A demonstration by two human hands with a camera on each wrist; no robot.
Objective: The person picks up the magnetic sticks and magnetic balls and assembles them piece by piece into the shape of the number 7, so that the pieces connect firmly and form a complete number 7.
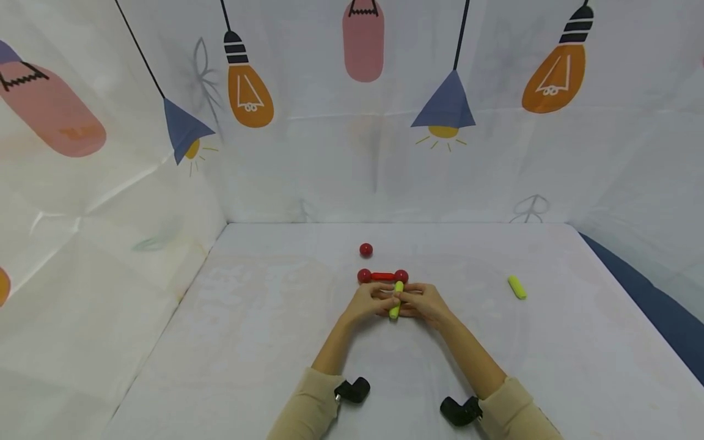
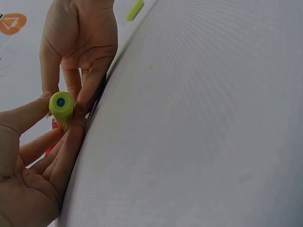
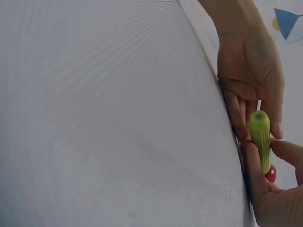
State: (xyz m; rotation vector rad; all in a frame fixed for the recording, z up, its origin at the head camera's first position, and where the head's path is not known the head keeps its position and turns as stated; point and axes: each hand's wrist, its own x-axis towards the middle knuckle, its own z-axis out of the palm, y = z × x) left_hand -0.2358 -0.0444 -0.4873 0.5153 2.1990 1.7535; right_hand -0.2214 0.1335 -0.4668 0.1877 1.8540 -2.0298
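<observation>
A yellow-green, ridged, plastic-looking cylinder (image 3: 262, 142) with a dark round recess (image 2: 60, 102) in its end is just nearside of the red ball-ended rod (image 1: 382, 276); left hand (image 1: 367, 303) and right hand (image 1: 429, 303) pinch it, thumbs against fingers.

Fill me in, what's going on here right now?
A person's left hand and right hand hold a yellow-green stick between them. One end is at the right-hand red ball; whether it is joined I can't tell. A red rod runs from that ball to the left-hand red ball. Beyond them sits a separate red ball; another yellow-green stick lies to the right.
</observation>
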